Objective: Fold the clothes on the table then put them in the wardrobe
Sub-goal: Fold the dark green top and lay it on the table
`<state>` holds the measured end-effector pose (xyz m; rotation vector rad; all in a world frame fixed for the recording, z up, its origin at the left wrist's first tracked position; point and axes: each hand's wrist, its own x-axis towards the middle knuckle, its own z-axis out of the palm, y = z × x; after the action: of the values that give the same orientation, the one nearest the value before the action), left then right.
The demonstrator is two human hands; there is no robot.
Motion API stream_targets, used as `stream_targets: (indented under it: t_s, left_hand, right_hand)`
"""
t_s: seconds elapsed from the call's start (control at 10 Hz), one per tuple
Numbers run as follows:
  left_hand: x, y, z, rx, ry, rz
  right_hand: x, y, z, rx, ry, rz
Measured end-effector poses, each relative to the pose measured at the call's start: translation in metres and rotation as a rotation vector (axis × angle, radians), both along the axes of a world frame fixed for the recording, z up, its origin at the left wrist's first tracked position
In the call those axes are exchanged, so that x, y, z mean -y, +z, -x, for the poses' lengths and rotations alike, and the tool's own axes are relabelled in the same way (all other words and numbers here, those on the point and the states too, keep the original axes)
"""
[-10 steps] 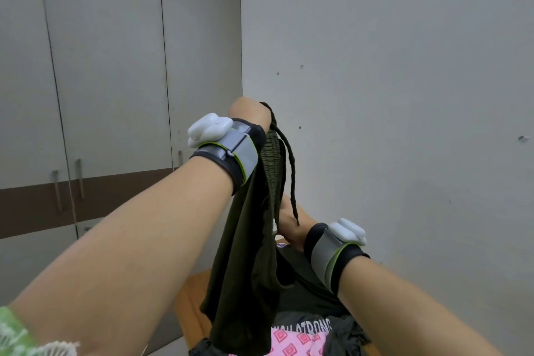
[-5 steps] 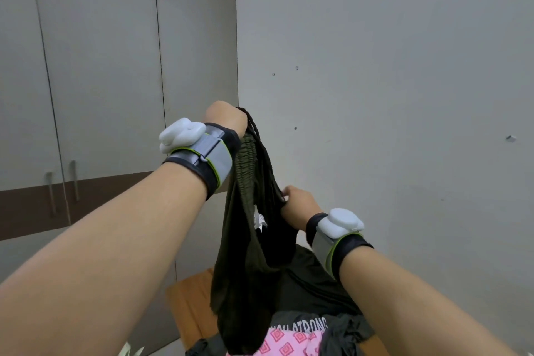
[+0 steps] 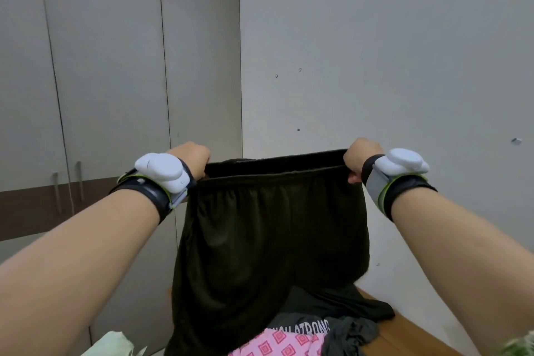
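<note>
At frame centre, the left hand [image 3: 191, 156] and right hand [image 3: 359, 156] are gripping the shorts [image 3: 271, 228] waistband, fingers clamped; tension should stay level before folding.

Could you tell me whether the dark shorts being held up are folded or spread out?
Spread out: the left hand and right hand grip the dark shorts at opposite waistband ends, the fabric hanging open.

Dark olive shorts [image 3: 274, 240] hang spread by waistband; clothes pile [image 3: 303, 335] on table [image 3: 410, 332].
</note>
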<state>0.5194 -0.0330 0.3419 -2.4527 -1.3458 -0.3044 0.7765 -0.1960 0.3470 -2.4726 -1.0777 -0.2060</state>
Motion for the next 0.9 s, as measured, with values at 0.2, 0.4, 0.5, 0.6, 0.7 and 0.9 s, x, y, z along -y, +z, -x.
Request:
stream_targets:
  t_s: [0.2, 0.4, 0.5, 0.6, 0.7, 0.9]
  left_hand:
    - [-0.005, -0.011, 0.002, 0.097, 0.096, 0.353]
    - [0.008, 0.009, 0.007, 0.617, -0.16, 0.55]
    - [0.022, 0.019, -0.005, 0.752, -0.284, 0.568]
    - [0.045, 0.025, -0.039, 0.937, -0.407, 0.605]
    - [0.055, 0.026, -0.06, 1.0, -0.411, 0.624]
    - [0.062, 0.015, -0.071, 1.009, -0.611, 0.954]
  right_hand:
    - [-0.008, 0.004, -0.013, -0.189, 0.25, -0.203]
    - [0.0, 0.007, 0.004, -0.379, 0.367, -0.279]
    - [-0.002, 0.014, 0.02, -0.339, 0.386, -0.269]
    - [-0.025, 0.018, 0.05, -0.274, 0.501, -0.253]
    - [-0.04, 0.019, 0.072, -0.363, 0.549, -0.325]
    - [-0.044, 0.024, 0.085, -0.505, 0.477, -0.37]
